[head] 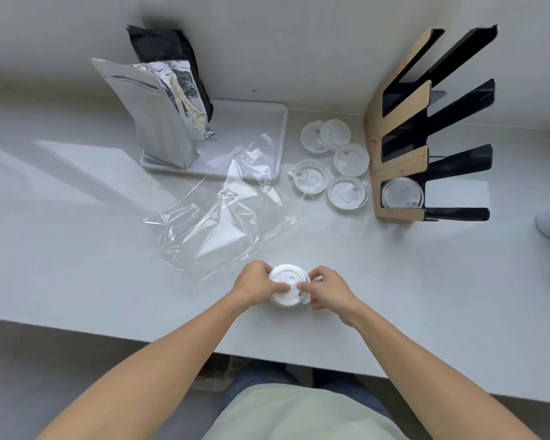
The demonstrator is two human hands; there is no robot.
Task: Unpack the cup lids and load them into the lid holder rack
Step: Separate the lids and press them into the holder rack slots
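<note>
A: What lies on the counter [77, 217]?

B: Well beyond the hands, to the left, a white tray [254, 122] carries a silver pouch [159, 122] and a black bag [165, 49]. A crumpled clear plastic wrapper [216, 217] lies just beyond the left hand, one end lapping the tray.

A: And the rack?

B: The cardboard lid rack [400, 160] stands far ahead of the right hand. Its lowest slot holds a clear lid [402, 193]; the upper slots show only dark gaps. Five loose clear lids [334, 166] lie on the counter beside the rack, between it and the tray.

A: What are the hands doing?

B: Both meet on a stack of white lids [285, 285] near the counter's front edge. The left hand [256, 282] grips the stack's side, thumb across the top. The right hand [326, 289] pinches the stack's right edge with curled fingers.
</note>
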